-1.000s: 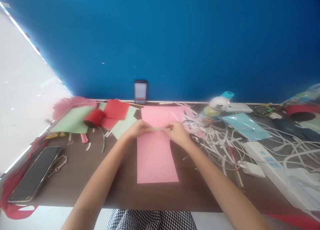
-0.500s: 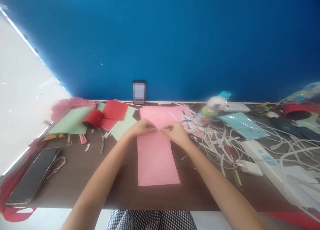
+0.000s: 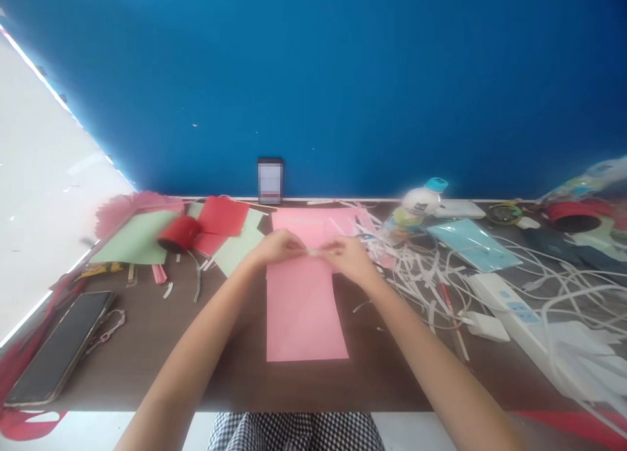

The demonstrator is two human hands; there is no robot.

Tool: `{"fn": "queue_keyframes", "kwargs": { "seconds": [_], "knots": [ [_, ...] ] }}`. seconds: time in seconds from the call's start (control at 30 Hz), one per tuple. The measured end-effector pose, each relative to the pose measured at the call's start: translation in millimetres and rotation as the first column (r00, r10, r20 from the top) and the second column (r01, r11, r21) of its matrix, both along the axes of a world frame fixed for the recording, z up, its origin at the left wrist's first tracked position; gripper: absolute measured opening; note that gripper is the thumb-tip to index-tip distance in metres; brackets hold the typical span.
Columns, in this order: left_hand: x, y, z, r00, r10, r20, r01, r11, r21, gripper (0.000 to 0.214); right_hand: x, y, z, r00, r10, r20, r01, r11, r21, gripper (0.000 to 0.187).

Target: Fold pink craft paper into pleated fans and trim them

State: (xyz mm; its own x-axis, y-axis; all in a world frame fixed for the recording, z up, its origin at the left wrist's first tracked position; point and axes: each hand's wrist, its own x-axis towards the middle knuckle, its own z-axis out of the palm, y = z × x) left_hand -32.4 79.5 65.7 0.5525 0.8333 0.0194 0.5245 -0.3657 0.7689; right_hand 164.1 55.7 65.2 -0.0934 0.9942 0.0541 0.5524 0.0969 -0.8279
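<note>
My left hand [image 3: 277, 248] and my right hand [image 3: 347, 256] meet over the far end of a pink paper sheet [image 3: 302, 307] lying on the dark brown table [image 3: 147, 333]. Both are closed in a pinch on a thin pale strip [image 3: 313, 251] held between them. The fingertips nearly touch. A second pink sheet [image 3: 313, 221] lies just beyond the hands.
A red paper roll [image 3: 179, 233] with red and green sheets lies at the left. One phone [image 3: 56, 350] rests near the left edge, another phone [image 3: 270, 180] leans on the blue wall. White paper strips [image 3: 431, 274], cables, a power strip [image 3: 514, 307] and a bottle [image 3: 416, 206] crowd the right.
The hands have drawn closer together along the strip. The view has shifted slightly, and nothing else on the table has moved.
</note>
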Motion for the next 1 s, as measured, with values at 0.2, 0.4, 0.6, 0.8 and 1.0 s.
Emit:
{"fn": "queue_keyframes", "kwargs": {
  "seconds": [0.2,0.4,0.6,0.8,1.0],
  "knots": [
    [-1,0,0.3,1.000,0.009,0.027,-0.009,1.000,0.011,0.023,3,3,-1.1,0.998,-0.011,-0.065,0.011,1.000,0.008,0.020],
    [-4,-2,3.1,0.999,0.019,0.049,-0.018,1.000,-0.007,0.024,8,5,-4.2,0.998,-0.033,-0.051,0.034,0.999,0.020,0.020],
    [-5,-1,4.7,0.999,0.014,-0.036,-0.016,0.998,-0.058,0.023,6,1,-1.2,0.995,0.074,-0.063,-0.073,0.997,0.014,0.017],
    [12,-1,7.7,0.995,0.017,-0.094,-0.017,1.000,0.000,0.027,1,0,-3.5,0.981,0.186,-0.059,-0.185,0.983,0.019,0.018],
    [17,-4,1.1,0.999,-0.001,-0.045,0.003,0.999,0.040,0.026,0,-3,-6.7,0.979,0.198,-0.045,-0.197,0.980,0.035,0.018]
  ]
}}
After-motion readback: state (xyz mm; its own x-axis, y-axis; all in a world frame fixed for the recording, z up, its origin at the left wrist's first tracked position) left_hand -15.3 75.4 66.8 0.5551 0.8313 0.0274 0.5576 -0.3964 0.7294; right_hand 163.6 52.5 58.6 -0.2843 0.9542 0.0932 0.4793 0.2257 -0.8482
